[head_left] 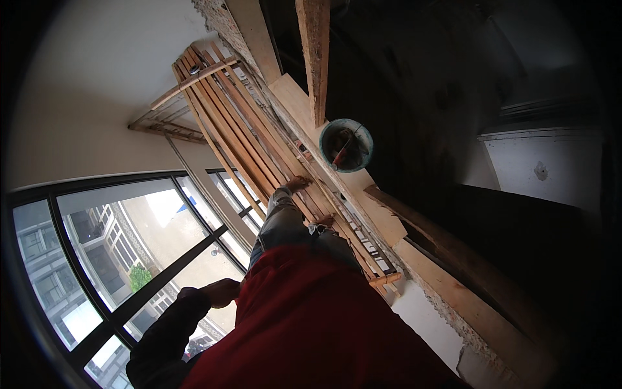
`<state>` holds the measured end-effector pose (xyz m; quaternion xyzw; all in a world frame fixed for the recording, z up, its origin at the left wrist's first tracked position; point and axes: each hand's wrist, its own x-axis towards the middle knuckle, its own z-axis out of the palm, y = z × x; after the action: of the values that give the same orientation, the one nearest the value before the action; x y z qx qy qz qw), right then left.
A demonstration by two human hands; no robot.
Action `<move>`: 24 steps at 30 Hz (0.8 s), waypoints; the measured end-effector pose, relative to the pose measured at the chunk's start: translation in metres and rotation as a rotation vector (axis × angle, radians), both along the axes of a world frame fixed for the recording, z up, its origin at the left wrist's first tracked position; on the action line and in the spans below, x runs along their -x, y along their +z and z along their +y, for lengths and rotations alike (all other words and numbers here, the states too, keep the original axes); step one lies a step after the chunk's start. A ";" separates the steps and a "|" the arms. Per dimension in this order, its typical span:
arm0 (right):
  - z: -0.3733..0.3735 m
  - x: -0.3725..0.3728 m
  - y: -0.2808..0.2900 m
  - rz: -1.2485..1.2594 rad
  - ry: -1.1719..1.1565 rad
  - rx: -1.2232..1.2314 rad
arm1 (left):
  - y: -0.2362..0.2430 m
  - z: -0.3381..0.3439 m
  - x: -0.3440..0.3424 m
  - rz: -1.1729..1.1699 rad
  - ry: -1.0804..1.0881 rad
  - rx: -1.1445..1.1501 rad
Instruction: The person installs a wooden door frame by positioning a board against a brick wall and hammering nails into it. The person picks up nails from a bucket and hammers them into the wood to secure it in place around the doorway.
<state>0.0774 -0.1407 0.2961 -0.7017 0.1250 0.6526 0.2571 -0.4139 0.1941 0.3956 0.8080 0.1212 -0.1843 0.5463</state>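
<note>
My left hand (222,293) hangs beside the left edge of my red shirt (304,318), its dark sleeve running down to the lower left. The fingers look curled in, and no object shows in them; the palm side is hidden. My right hand and forearm are out of the picture. Below me, my bare feet stand on a narrow platform of long wooden planks (227,123), one foot (298,183) farther out than the other (322,222).
A round bucket (368,139) with tools inside stands on a ledge right of the planks. An upright timber (314,65) rises beside it. Another beam (447,246) runs down to the right along rough masonry. Dark-framed windows (136,240) lie to the left, with buildings far below.
</note>
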 end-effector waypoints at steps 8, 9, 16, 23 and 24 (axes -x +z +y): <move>-0.036 0.021 0.026 0.083 -0.179 0.001 | 0.051 0.015 -0.046 0.697 0.458 0.414; -0.039 0.024 0.029 0.090 -0.197 0.001 | 0.037 0.007 -0.038 0.640 0.566 0.502; -0.052 0.042 0.043 0.164 -0.379 -0.011 | 0.028 0.038 -0.034 0.188 0.115 0.108; -0.055 0.054 0.057 0.262 -0.535 -0.010 | 0.041 0.045 -0.025 0.159 0.357 0.290; -0.055 0.055 0.059 0.276 -0.557 -0.010 | 0.034 0.046 -0.023 0.213 0.394 0.342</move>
<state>0.0224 -0.1952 0.3554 -0.5438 0.3431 0.6468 0.4102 -0.3909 0.2398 0.4296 0.6410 0.2997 -0.1763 0.6843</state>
